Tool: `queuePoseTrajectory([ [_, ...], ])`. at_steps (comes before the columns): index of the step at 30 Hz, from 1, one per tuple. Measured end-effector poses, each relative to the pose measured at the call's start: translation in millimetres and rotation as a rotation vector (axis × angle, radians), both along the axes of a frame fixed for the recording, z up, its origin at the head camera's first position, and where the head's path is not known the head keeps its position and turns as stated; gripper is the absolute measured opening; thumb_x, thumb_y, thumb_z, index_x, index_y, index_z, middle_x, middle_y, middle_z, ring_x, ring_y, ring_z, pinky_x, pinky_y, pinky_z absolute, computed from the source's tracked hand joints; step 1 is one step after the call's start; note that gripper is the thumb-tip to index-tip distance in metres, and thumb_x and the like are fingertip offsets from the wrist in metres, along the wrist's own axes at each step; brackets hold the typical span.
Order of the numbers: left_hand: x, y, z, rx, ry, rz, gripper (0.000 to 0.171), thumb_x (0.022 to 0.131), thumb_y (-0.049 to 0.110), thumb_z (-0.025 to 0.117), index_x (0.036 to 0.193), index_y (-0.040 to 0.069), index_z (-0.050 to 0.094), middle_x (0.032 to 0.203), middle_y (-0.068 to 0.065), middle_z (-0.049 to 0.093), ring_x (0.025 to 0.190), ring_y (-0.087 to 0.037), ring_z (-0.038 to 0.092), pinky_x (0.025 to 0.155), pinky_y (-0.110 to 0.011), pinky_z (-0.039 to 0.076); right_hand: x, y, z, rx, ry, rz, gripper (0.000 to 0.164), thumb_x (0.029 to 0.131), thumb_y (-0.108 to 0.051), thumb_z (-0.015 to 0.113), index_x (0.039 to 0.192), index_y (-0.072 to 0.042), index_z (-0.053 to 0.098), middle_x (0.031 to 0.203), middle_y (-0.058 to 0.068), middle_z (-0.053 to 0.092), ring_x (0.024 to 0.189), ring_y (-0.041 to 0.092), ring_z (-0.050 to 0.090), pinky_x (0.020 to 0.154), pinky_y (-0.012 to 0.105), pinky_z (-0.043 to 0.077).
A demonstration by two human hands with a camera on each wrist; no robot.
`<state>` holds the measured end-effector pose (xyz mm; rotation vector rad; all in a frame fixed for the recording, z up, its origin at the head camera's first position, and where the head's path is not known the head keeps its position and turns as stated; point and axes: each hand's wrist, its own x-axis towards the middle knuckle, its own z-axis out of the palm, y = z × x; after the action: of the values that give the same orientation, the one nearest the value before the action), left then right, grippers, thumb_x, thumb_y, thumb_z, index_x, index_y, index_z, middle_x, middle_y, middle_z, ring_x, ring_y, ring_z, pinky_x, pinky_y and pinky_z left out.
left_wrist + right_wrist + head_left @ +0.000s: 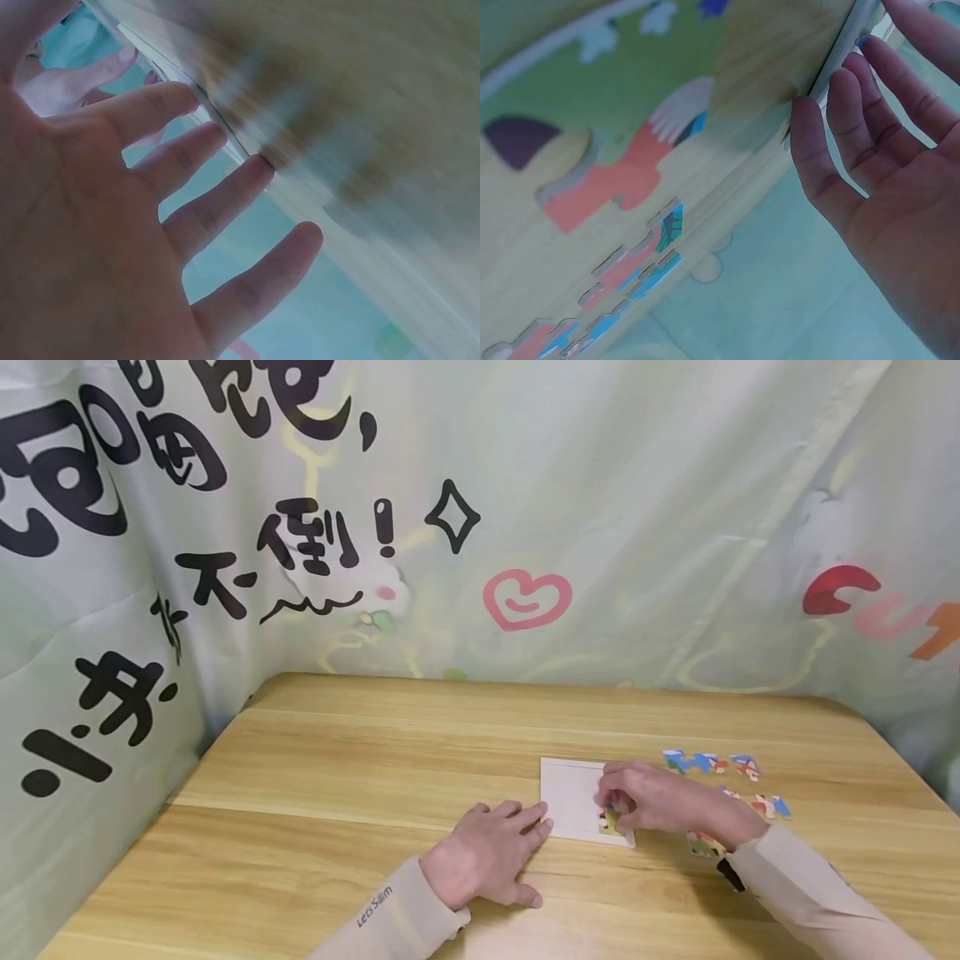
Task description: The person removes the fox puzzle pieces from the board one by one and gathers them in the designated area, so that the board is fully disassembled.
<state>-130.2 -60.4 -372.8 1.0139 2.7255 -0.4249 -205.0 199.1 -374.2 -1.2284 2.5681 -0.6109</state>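
Note:
A white puzzle tray (570,802) lies flat on the table, with a colourful jigsaw piece (607,822) in its lower right corner. My left hand (491,853) is spread on the wood, its fingertips at the tray's left edge. In the left wrist view its straight fingers (217,210) reach along that edge. Over the tray's right side, my right hand (648,797) curls its thumb and fingers together, pinching a small jigsaw piece mostly hidden by them. A bit of blue shows by the fingertips in the right wrist view, where the hand (900,165) stands beside the tray's edge.
Several loose jigsaw pieces (701,762) lie right of the tray, some partly under my right forearm. A large green and red piece (630,172) is close to the right wrist camera. Behind the wooden table (360,752) hangs a printed curtain (637,510).

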Motion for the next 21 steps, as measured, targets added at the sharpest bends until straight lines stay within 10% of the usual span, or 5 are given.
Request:
queuePoseTrajectory([
  [21, -0.1, 0.5, 0.2, -0.005, -0.018, 0.003, 0.089, 0.086, 0.076, 0.057, 0.159, 0.030, 0.034, 0.165, 0.012, 0.024, 0.144, -0.010, 0.033, 0.107, -0.037, 0.044, -0.2, 21.4, 8.8, -0.259, -0.175, 0.029, 0.024, 0.090, 0.012, 0.063, 0.087, -0.011, 0.059, 0.076, -0.009, 0.053, 0.067, 0.003, 0.047, 0.055, 0.025, 0.043],
])
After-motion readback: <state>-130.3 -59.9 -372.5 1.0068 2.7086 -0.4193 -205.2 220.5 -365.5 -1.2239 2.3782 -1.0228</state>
